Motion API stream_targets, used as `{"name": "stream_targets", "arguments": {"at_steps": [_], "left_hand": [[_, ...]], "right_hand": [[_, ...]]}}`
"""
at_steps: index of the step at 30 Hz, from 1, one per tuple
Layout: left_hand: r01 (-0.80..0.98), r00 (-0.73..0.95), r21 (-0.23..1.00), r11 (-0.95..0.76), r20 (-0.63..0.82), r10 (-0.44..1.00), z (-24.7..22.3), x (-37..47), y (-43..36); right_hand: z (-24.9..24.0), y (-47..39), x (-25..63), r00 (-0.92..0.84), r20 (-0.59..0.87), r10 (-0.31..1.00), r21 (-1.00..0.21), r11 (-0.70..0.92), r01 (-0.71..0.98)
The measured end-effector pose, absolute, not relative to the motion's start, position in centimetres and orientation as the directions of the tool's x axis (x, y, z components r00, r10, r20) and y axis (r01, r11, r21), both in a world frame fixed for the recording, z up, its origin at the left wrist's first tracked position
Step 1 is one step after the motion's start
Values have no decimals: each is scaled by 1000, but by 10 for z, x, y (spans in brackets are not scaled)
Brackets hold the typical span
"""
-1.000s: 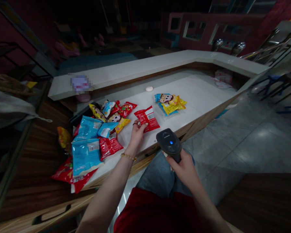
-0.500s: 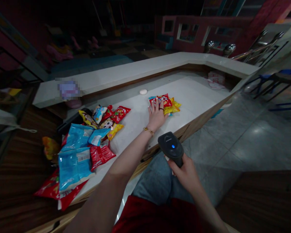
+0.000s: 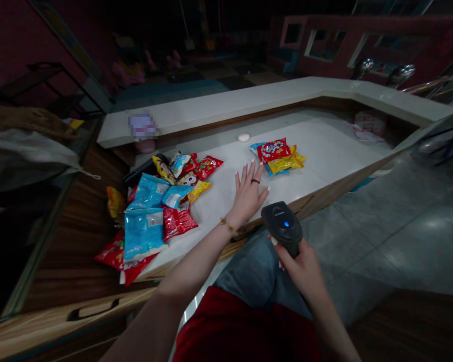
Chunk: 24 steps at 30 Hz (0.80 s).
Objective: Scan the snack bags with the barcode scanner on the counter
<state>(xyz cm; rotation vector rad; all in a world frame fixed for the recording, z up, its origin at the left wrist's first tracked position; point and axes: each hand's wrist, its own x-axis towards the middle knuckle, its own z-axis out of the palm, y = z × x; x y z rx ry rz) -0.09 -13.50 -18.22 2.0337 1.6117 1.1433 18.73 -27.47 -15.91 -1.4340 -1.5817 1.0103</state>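
My left hand (image 3: 248, 197) hovers over the white counter (image 3: 226, 201) with fingers spread and nothing in it. Just beyond its fingertips lies a small stack of snack bags: a red bag (image 3: 274, 150) on top, a yellow bag (image 3: 287, 162) beside it and blue packaging partly hidden beneath. My right hand (image 3: 300, 264) is wrapped round the handle of a black barcode scanner (image 3: 283, 223), which has a lit blue light on top. To the left lies a heap of snack bags, among them a large blue bag (image 3: 143, 234), a red bag (image 3: 179, 222) and a small yellow bag (image 3: 199, 191).
A raised white ledge (image 3: 226, 107) runs along the counter's far side. A small white oval object (image 3: 244, 137) rests near it. Folded white-and-red packaging (image 3: 368, 125) sits in the far right corner. A drawer handle (image 3: 93, 310) shows at the lower left.
My left hand has lifted off the red and yellow bags and drawn back toward the left. The scanner stays in my right hand. The whole view has shifted, moving the scene rightward.
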Motion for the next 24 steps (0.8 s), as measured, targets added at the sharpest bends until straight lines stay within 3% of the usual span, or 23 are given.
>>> {"name": "stream_targets", "arguments": {"at_steps": [3, 9, 20, 24], "left_hand": [[714, -57, 649, -263, 428, 902, -180, -39, -208], [853, -348, 518, 71, 462, 816, -161, -130, -272], [927, -348, 304, 221, 473, 809, -152, -177, -270], [898, -434, 308, 315, 496, 752, -141, -178, -271]], "right_hand": [[-161, -277, 184, -103, 22, 994, -918, 61, 391], [-163, -282, 176, -153, 3, 988, -928, 60, 369], [-155, -289, 176, -123, 36, 992, -917, 82, 390], [-156, -289, 179, -115, 19, 993, -913, 64, 403]]}}
